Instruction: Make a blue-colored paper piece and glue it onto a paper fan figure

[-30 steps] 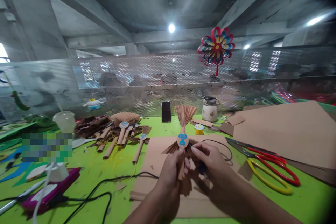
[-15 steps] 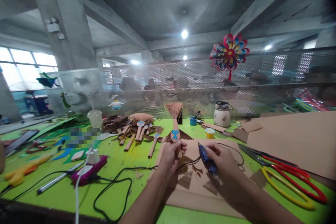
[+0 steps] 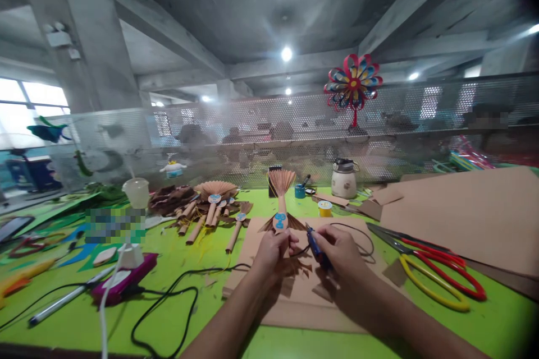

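My left hand (image 3: 273, 249) is closed around the lower end of a brown pleated-paper figure (image 3: 281, 202), which stands upright with a fanned top, pleated sides and a round blue-marked disc. In my right hand (image 3: 343, 251) is a corded blue glue gun (image 3: 315, 247), its narrow tip pointing up and left, just right of the figure and apart from it. Beneath both hands lies a brown paper board (image 3: 311, 317) with small dark paper scraps (image 3: 304, 270). My fingers hide the figure's bottom end.
Large scissors (image 3: 433, 266) with red and yellow handles lie at right beside brown sheets (image 3: 455, 213). More paper figures (image 3: 213, 210) are piled at left. A purple power strip (image 3: 124, 279), black cable (image 3: 185, 303), cup (image 3: 137, 193), thread spool (image 3: 324, 208) and bottle (image 3: 344, 179) stand around.
The view has turned slightly right, shifting everything left. The glue gun's tip has come a little closer to the figure. Both hands keep their holds.
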A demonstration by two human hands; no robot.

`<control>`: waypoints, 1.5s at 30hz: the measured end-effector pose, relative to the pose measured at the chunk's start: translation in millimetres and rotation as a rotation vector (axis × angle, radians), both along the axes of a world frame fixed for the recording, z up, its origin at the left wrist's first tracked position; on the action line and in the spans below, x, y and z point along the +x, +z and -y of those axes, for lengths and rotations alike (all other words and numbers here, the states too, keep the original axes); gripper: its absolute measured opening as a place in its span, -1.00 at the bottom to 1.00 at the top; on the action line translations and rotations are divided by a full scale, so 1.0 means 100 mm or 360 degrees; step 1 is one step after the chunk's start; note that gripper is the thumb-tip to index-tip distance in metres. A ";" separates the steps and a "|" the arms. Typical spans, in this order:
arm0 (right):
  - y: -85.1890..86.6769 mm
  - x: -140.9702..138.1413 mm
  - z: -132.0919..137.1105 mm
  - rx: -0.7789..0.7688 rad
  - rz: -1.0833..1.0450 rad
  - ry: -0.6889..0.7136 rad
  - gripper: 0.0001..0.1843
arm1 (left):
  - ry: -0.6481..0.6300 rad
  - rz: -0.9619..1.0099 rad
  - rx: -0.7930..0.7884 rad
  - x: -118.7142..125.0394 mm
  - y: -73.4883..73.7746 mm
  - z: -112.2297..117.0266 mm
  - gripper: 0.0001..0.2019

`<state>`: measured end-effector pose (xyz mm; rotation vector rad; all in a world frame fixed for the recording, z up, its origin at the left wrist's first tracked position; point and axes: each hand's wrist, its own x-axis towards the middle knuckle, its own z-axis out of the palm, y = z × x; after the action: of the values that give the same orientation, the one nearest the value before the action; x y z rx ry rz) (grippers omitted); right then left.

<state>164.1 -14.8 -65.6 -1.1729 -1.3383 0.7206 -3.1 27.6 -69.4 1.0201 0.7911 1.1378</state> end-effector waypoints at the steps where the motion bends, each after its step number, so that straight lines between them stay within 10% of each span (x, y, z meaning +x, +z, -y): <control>1: 0.01 0.01 0.00 0.0020 0.0041 -0.0008 -0.70 | -0.0019 0.0007 0.0002 0.02 0.01 0.02 -0.80; 24: 0.16 0.25 -0.07 0.0254 0.0227 -0.0200 -0.78 | -0.0266 0.0059 -0.0045 0.14 0.06 0.17 -0.65; 36: 0.50 1.11 -0.90 -0.0312 0.0436 -0.0267 -0.72 | -0.0151 0.0108 -0.0074 0.05 0.18 0.15 -0.72; 45: 0.58 0.55 -0.48 0.0032 0.0890 -0.0108 -0.75 | -0.0069 0.0182 -0.0052 0.00 0.24 0.14 -0.72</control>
<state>218.6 33.2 -7.4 -1.4592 -1.7460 0.3334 -2.6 13.9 -45.0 0.9321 0.6911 1.1321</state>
